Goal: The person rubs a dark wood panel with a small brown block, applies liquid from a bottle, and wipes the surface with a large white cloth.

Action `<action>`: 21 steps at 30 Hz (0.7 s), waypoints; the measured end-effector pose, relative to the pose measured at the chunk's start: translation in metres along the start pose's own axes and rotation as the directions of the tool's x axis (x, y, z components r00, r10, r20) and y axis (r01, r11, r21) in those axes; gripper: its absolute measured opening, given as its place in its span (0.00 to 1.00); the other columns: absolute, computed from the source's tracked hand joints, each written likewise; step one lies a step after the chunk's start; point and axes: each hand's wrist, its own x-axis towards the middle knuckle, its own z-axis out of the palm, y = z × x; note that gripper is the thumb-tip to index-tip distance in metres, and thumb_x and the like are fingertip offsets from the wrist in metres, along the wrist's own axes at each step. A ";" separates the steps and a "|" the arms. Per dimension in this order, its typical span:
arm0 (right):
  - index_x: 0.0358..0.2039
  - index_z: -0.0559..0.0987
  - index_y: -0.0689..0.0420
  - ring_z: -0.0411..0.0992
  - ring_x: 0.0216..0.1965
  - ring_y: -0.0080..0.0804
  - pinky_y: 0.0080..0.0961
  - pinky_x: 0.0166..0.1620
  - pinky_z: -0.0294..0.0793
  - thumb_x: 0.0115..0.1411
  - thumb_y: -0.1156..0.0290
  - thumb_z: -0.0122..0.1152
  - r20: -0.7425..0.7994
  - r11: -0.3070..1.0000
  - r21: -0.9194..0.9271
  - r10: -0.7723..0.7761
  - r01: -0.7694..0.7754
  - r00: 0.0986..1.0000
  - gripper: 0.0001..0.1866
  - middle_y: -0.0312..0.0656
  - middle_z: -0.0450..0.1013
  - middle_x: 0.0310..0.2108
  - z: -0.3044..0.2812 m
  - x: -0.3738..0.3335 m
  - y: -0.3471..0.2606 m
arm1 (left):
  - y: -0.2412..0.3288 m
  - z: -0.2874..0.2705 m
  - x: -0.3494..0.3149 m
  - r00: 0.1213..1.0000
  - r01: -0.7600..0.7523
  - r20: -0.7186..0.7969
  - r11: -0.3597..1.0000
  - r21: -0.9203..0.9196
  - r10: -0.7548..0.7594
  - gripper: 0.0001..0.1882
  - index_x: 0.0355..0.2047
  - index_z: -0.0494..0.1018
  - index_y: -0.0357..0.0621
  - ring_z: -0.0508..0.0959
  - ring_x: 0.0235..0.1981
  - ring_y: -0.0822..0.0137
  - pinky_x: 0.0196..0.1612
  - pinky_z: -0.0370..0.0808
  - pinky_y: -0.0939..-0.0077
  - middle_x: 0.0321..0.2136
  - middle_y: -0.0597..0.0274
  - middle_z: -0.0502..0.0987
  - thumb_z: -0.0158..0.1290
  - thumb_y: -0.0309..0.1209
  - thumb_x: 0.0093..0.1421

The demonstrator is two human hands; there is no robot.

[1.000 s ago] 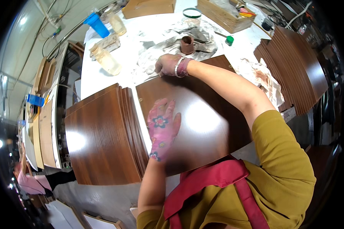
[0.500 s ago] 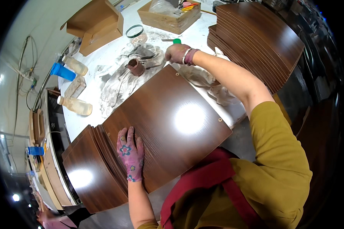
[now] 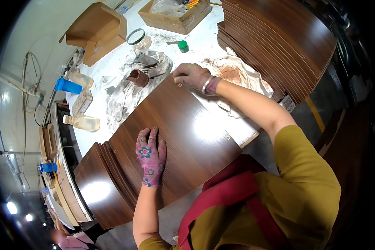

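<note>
A dark brown wood-grain panel (image 3: 175, 129) lies in front of me, with small round fittings near its corners. My left hand (image 3: 151, 156), in a pink flowered glove, rests flat on the panel with its fingers stretched out. My right hand (image 3: 195, 78), in a stained glove, is at the panel's far corner. Its fingers are bent together there, and whatever they may hold is hidden. A brown-stained cloth (image 3: 233, 73) lies just right of it. Beyond are a small green-lidded jar (image 3: 183, 46) and a brown-coated cup (image 3: 138, 78) on a crumpled grey-white cloth (image 3: 123, 102).
Stacked brown panels (image 3: 275, 46) stand at far right; more panels (image 3: 106, 183) lie at left. Bottles (image 3: 82, 122), a blue cup (image 3: 68, 86), an open cardboard box (image 3: 96, 33), a glass jar (image 3: 139, 40) and a carton (image 3: 175, 21) are on the white table (image 3: 156, 37).
My right hand has come back from beside the green-lidded jar to the panel's far corner, so the jar now shows fully. My left hand stays flat on the panel. The view has shifted slightly.
</note>
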 end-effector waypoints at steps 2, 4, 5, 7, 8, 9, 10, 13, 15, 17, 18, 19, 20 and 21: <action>0.40 0.82 0.55 0.76 0.38 0.31 0.26 0.45 0.74 0.57 0.67 0.65 0.010 0.990 0.011 -0.141 0.141 0.990 0.12 0.38 0.79 0.38 -0.005 -0.008 0.011 | 0.003 0.000 0.002 1.000 -0.002 0.006 1.000 0.017 0.002 0.22 0.55 0.71 0.47 0.69 0.55 0.48 0.58 0.66 0.55 0.52 0.49 0.69 0.55 0.30 0.59; 0.42 0.81 0.55 0.75 0.37 0.25 0.21 0.44 0.74 0.58 0.72 0.65 -0.018 0.950 0.311 0.044 -0.037 0.999 0.11 0.37 0.79 0.37 0.000 0.001 0.017 | 0.004 0.000 0.003 1.000 -0.006 0.014 0.999 0.032 0.006 0.22 0.55 0.71 0.47 0.69 0.55 0.48 0.58 0.66 0.56 0.52 0.49 0.69 0.55 0.30 0.59; 0.41 0.81 0.57 0.75 0.39 0.25 0.21 0.45 0.74 0.57 0.72 0.66 -0.050 0.952 0.306 0.025 -0.009 0.998 0.11 0.37 0.79 0.37 0.002 0.007 0.016 | 0.005 -0.001 0.003 1.000 -0.007 0.016 0.999 0.039 0.006 0.22 0.55 0.71 0.47 0.69 0.55 0.48 0.58 0.67 0.56 0.53 0.49 0.69 0.55 0.30 0.59; 0.41 0.81 0.58 0.75 0.40 0.24 0.22 0.45 0.75 0.57 0.71 0.67 -0.065 0.949 0.316 0.030 -0.008 0.997 0.11 0.38 0.79 0.38 0.004 0.007 0.018 | 0.008 -0.001 0.004 0.999 0.002 0.035 0.999 0.036 -0.003 0.22 0.56 0.70 0.47 0.69 0.56 0.48 0.58 0.66 0.56 0.54 0.49 0.68 0.54 0.30 0.60; 0.40 0.81 0.58 0.75 0.39 0.23 0.22 0.44 0.76 0.57 0.71 0.67 -0.049 0.943 0.332 0.053 -0.034 0.997 0.11 0.38 0.79 0.37 0.004 0.005 0.019 | 0.009 0.000 0.004 1.000 0.011 0.027 0.999 0.040 -0.012 0.22 0.56 0.71 0.48 0.69 0.55 0.48 0.58 0.67 0.56 0.53 0.50 0.69 0.55 0.30 0.59; 0.40 0.81 0.58 0.75 0.38 0.22 0.21 0.43 0.76 0.57 0.71 0.67 -0.033 0.936 0.347 0.076 -0.060 0.997 0.10 0.37 0.79 0.37 0.003 0.001 0.021 | 0.010 0.001 0.006 1.000 0.018 0.020 0.999 0.044 -0.019 0.22 0.55 0.72 0.49 0.70 0.55 0.48 0.57 0.68 0.56 0.53 0.50 0.69 0.55 0.31 0.59; 0.41 0.81 0.57 0.75 0.39 0.24 0.22 0.45 0.75 0.58 0.69 0.66 -0.007 0.947 0.306 0.105 -0.098 0.994 0.11 0.38 0.79 0.38 0.002 -0.010 0.016 | 0.009 0.002 0.004 0.999 0.037 0.012 0.998 0.048 -0.038 0.22 0.54 0.72 0.50 0.70 0.55 0.48 0.57 0.69 0.57 0.53 0.51 0.70 0.56 0.32 0.58; 0.44 0.81 0.53 0.76 0.42 0.28 0.26 0.48 0.74 0.60 0.62 0.65 0.062 0.929 0.312 0.190 -0.200 0.980 0.14 0.38 0.80 0.42 -0.010 -0.064 0.008 | 0.007 0.006 0.003 1.000 -0.006 -0.003 0.998 0.068 0.006 0.22 0.55 0.72 0.50 0.70 0.54 0.49 0.57 0.69 0.57 0.53 0.51 0.70 0.56 0.31 0.58; 0.40 0.81 0.54 0.72 0.34 0.23 0.22 0.38 0.72 0.59 0.66 0.65 0.076 0.936 0.287 0.188 -0.202 0.979 0.10 0.35 0.77 0.35 -0.017 -0.104 -0.005 | 0.008 0.002 0.000 1.000 0.011 0.000 0.996 0.083 -0.012 0.22 0.56 0.71 0.50 0.70 0.54 0.49 0.57 0.69 0.57 0.53 0.51 0.70 0.55 0.31 0.59; 0.37 0.80 0.57 0.67 0.26 0.17 0.17 0.30 0.70 0.60 0.69 0.65 0.035 0.947 0.317 0.049 -0.057 0.998 0.08 0.34 0.74 0.30 -0.021 -0.141 0.002 | 0.011 0.001 0.001 0.998 0.034 0.050 0.997 0.074 -0.038 0.22 0.58 0.69 0.48 0.68 0.57 0.48 0.60 0.65 0.57 0.55 0.49 0.68 0.52 0.31 0.62; 0.37 0.80 0.57 0.68 0.27 0.17 0.17 0.30 0.70 0.60 0.69 0.65 0.041 0.953 0.302 -0.004 -0.009 0.999 0.08 0.34 0.74 0.32 -0.026 -0.160 0.003 | 0.011 0.001 0.001 0.996 0.048 0.075 0.996 0.072 -0.053 0.23 0.60 0.68 0.47 0.66 0.59 0.48 0.61 0.63 0.57 0.57 0.48 0.67 0.50 0.31 0.64; 0.37 0.79 0.58 0.69 0.27 0.17 0.17 0.30 0.71 0.60 0.69 0.64 0.045 0.956 0.289 -0.056 0.040 0.997 0.08 0.35 0.74 0.34 -0.032 -0.179 0.002 | 0.010 0.001 0.001 0.996 0.037 0.073 0.996 0.075 -0.042 0.22 0.60 0.68 0.48 0.66 0.59 0.48 0.61 0.64 0.56 0.57 0.48 0.67 0.49 0.32 0.64; 0.37 0.79 0.59 0.72 0.31 0.23 0.21 0.33 0.73 0.60 0.70 0.63 0.075 0.961 0.272 -0.080 0.057 0.994 0.07 0.37 0.75 0.35 -0.037 -0.195 0.000 | 0.010 0.002 0.001 0.998 0.021 0.051 0.996 0.083 -0.026 0.22 0.59 0.69 0.48 0.67 0.58 0.48 0.60 0.65 0.56 0.56 0.49 0.68 0.51 0.32 0.63; 0.36 0.79 0.59 0.73 0.33 0.27 0.23 0.36 0.73 0.60 0.71 0.63 0.059 0.964 0.169 -0.217 0.205 0.974 0.06 0.39 0.75 0.36 -0.040 -0.209 0.007 | 0.009 0.003 0.001 1.000 0.006 0.029 0.996 0.092 -0.008 0.22 0.58 0.70 0.49 0.69 0.57 0.48 0.59 0.67 0.56 0.55 0.49 0.69 0.52 0.32 0.62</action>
